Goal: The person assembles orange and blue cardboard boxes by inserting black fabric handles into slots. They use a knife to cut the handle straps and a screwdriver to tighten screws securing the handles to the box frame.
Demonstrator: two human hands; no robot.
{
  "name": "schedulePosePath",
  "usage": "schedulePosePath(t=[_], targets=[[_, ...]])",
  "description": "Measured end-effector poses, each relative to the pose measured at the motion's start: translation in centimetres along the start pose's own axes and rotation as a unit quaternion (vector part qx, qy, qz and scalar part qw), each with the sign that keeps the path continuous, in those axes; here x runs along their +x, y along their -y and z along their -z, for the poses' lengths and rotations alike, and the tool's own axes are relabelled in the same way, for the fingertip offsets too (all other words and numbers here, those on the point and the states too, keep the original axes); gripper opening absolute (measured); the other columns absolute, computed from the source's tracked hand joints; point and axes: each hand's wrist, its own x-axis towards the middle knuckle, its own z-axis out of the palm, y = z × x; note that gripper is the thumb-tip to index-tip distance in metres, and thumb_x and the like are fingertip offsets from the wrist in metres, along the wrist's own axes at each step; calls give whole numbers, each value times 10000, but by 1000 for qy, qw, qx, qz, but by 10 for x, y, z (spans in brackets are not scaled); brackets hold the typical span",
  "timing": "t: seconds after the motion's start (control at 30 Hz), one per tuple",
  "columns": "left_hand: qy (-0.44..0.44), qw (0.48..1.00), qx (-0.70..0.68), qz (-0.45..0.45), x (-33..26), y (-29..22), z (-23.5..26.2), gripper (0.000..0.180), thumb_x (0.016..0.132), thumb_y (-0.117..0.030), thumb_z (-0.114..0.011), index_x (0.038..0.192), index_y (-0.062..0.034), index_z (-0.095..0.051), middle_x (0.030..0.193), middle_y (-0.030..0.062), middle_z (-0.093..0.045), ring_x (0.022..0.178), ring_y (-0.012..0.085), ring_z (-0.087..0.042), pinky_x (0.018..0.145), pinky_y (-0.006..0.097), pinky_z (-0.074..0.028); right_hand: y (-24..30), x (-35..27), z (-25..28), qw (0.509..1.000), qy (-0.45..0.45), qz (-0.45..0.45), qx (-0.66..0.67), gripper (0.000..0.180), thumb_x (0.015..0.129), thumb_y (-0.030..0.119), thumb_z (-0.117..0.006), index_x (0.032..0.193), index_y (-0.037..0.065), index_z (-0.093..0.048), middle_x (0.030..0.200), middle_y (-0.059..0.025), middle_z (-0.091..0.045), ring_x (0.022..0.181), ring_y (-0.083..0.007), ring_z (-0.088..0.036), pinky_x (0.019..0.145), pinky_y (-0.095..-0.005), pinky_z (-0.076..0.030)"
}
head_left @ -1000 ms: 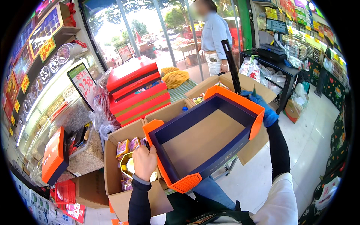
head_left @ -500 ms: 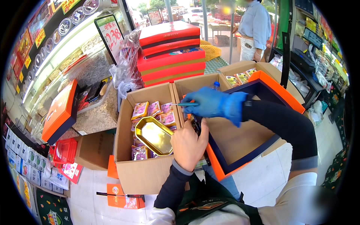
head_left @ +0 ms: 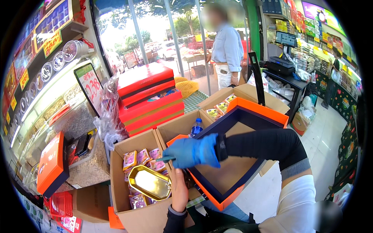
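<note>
My right hand (head_left: 190, 151), in a blue glove, is closed on a slim teal pen-like tool (head_left: 165, 159) whose tip points left. Just below it is my bare left hand (head_left: 179, 192), its fingers partly covered by the glove; they look closed round something dark that I cannot make out. A shiny gold tray (head_left: 149, 182) lies next to the left hand, on top of several small purple-and-yellow packets (head_left: 130, 160) in a cardboard carton (head_left: 132, 219). Under my right forearm, an orange gift box with a dark blue inner frame (head_left: 248, 176) rests tilted.
Red boxes (head_left: 149, 99) are stacked behind the cartons. A blue-capped bottle (head_left: 196, 127) stands in the middle carton. Another orange box (head_left: 51, 165) leans on grain bins at left. A person in a light blue shirt (head_left: 227, 48) stands by the glass at the back.
The view has tilted up and turned right, so the scene sits lower and further left. Both hands remain close together, the right one keeping the teal tool.
</note>
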Motion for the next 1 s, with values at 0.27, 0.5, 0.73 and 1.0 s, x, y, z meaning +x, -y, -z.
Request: schedulePosePath(t=[0.27, 0.5, 0.73, 1.0], targets=[[-76, 977, -184, -81, 15, -34, -26, 514, 900, -118, -509, 1343, -2, -275, 1295, 119, -420, 1154, 195, -451, 962, 309, -369, 24, -47, -36, 958, -267, 75, -77, 559, 799, 178, -540, 1329, 139, -368, 800, -124, -570, 645, -259, -603, 497, -351, -462], [-16, 986, -142, -87, 30, -63, -29, 609, 800, 67, -573, 1337, 24, -287, 1254, 131, -468, 1046, 188, -525, 882, 293, -439, 5, -56, -43, 944, -280, 90, 152, 645, 863, 307, -541, 1381, 113, -209, 898, -136, -562, 684, -302, -593, 577, -374, -487], [93, 982, 42, -161, 23, -63, -13, 588, 804, 121, -535, 1333, 13, -302, 1184, 151, -511, 1092, 191, -513, 895, 296, -438, 15, -66, -11, 763, -300, -27, 571, 650, 782, 53, -659, 1335, 81, -321, 999, -28, -527, 924, -123, -544, 826, -258, -465], [73, 966, 184, -165, 20, -57, -5, 442, 811, 64, -575, 1220, 52, -409, 1102, 134, -542, 933, 156, -584, 787, 253, -481, -5, -36, -36, 803, -276, 7, 528, 420, 750, 159, -708, 1105, 9, -544, 990, -83, -600, 902, -139, -573, 811, -265, -461]])
